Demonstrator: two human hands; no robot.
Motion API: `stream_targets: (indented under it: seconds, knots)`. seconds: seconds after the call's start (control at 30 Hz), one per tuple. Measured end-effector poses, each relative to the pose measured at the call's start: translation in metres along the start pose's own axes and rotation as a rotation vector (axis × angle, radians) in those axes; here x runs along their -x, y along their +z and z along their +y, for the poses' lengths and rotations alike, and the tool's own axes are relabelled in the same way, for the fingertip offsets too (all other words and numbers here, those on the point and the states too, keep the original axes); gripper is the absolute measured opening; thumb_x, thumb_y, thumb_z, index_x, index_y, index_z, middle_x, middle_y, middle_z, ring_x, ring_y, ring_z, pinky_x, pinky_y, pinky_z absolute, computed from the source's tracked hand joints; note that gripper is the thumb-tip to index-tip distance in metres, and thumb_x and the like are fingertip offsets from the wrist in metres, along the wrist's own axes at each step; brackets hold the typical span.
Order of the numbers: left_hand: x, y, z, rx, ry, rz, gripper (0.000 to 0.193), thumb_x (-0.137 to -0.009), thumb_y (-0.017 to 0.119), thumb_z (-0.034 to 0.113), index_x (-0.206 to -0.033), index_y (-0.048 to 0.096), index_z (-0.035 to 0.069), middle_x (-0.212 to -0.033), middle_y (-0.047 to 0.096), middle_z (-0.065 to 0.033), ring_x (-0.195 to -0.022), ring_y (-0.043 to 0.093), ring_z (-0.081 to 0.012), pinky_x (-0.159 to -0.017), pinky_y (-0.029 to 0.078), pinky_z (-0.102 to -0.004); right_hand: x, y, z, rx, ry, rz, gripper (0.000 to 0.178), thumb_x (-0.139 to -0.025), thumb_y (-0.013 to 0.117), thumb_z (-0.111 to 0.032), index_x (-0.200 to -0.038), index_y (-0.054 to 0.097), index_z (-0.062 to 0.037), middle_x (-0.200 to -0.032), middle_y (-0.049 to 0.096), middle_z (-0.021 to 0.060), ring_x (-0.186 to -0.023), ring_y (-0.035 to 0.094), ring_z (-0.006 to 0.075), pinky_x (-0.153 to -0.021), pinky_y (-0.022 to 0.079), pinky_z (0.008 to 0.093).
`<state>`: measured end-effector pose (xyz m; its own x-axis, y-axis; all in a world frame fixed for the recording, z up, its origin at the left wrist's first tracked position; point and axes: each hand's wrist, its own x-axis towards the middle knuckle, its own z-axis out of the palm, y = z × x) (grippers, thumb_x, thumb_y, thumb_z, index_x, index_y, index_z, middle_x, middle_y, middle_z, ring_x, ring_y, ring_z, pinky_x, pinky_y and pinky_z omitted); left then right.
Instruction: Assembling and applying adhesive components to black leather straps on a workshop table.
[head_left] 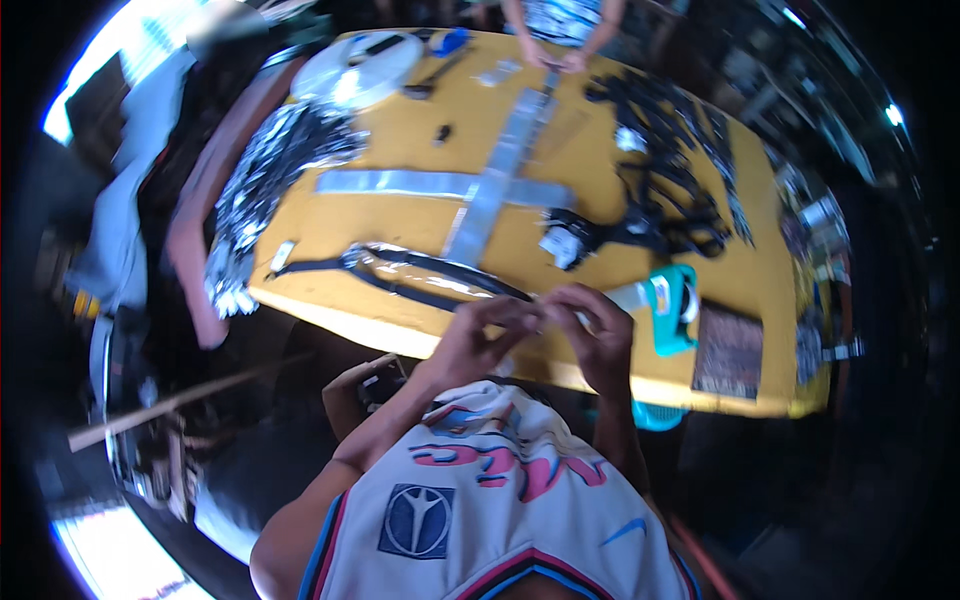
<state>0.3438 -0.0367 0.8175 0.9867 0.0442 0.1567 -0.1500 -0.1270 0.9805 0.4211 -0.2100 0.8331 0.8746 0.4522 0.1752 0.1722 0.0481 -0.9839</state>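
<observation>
My left hand [487, 338] and my right hand [597, 335] meet at the table's near edge, fingertips pinched close together. A black belt [405, 292], looped and partly inside a shiny clear plastic sleeve [400, 264], runs from the left across the table into my left fingers. What my right fingertips pinch is hidden and blurred. Right of my right hand stands a teal tape dispenser [661, 312]. Beyond the belt, two long silvery plastic sleeves lie crossed, one lengthwise [490, 205] and one crosswise [400, 183].
On the yellow table [330, 230], black belts [670, 190] lie piled at right, wrapped ones [285, 150] at left. A dark reddish-brown block [728, 350] sits near the front right. A round white disc [360, 75] is far left. Across the table, another person's hands [555, 60] hold a sleeve's end.
</observation>
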Motion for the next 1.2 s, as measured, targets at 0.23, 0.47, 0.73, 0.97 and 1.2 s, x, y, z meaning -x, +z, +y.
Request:
stream_targets:
  seconds: [0.23, 0.47, 0.73, 0.97, 1.2]
  knots:
    - [0.008, -0.012, 0.006, -0.149, 0.109, -0.023, 0.019, -0.096, 0.060, 0.009, -0.112, 0.066, 0.001, -0.098, 0.069, -0.0185, -0.089, 0.068, -0.0347, -0.077, 0.053, -0.0391, 0.003, 0.000, 0.013, 0.042, 0.006, 0.014, 0.024, -0.085, 0.074, -0.005, -0.106, 0.066, 0.0050, -0.092, 0.074, 0.0106, -0.087, 0.069, 0.0153, -0.084, 0.052, 0.0295]
    - [0.005, -0.021, -0.008, -0.334, 0.069, 0.179, 0.023, -0.082, 0.063, -0.015, -0.100, 0.071, -0.003, -0.096, 0.074, -0.0145, -0.091, 0.071, -0.0235, -0.084, 0.053, -0.0337, -0.014, 0.012, 0.028, -0.025, -0.049, -0.180, 0.034, -0.089, 0.073, -0.013, -0.119, 0.062, 0.0003, -0.094, 0.067, 0.0068, -0.091, 0.067, 0.0139, -0.081, 0.054, 0.0296]
    - [-0.007, -0.026, -0.022, -0.055, 0.001, 0.228, 0.007, -0.091, 0.065, -0.005, -0.093, 0.071, -0.005, -0.086, 0.073, -0.0058, -0.080, 0.065, -0.0099, -0.078, 0.051, -0.0267, -0.006, 0.024, 0.025, 0.084, -0.011, -0.104, 0.036, -0.089, 0.075, -0.021, -0.115, 0.063, 0.0011, -0.096, 0.069, 0.0098, -0.089, 0.069, 0.0154, -0.085, 0.055, 0.0312]
    - [-0.031, -0.056, -0.046, 0.024, -0.033, 0.133, 0.005, -0.085, 0.073, -0.004, -0.090, 0.071, -0.003, -0.087, 0.074, -0.0072, -0.080, 0.067, -0.0114, -0.079, 0.052, -0.0263, -0.001, 0.044, 0.052, -0.093, 0.042, 0.028, 0.028, -0.091, 0.071, -0.008, -0.116, 0.062, 0.0017, -0.101, 0.071, 0.0087, -0.095, 0.069, 0.0137, -0.089, 0.054, 0.0288]
    - [-0.057, -0.070, -0.019, 0.144, -0.077, -0.155, 0.012, -0.089, 0.070, 0.002, -0.099, 0.069, -0.003, -0.096, 0.073, -0.0117, -0.090, 0.068, -0.0164, -0.084, 0.052, -0.0298, -0.007, 0.055, 0.051, -0.085, 0.123, 0.172, 0.024, -0.088, 0.073, -0.005, -0.111, 0.066, -0.0013, -0.100, 0.071, 0.0064, -0.095, 0.069, 0.0130, -0.084, 0.055, 0.0283]
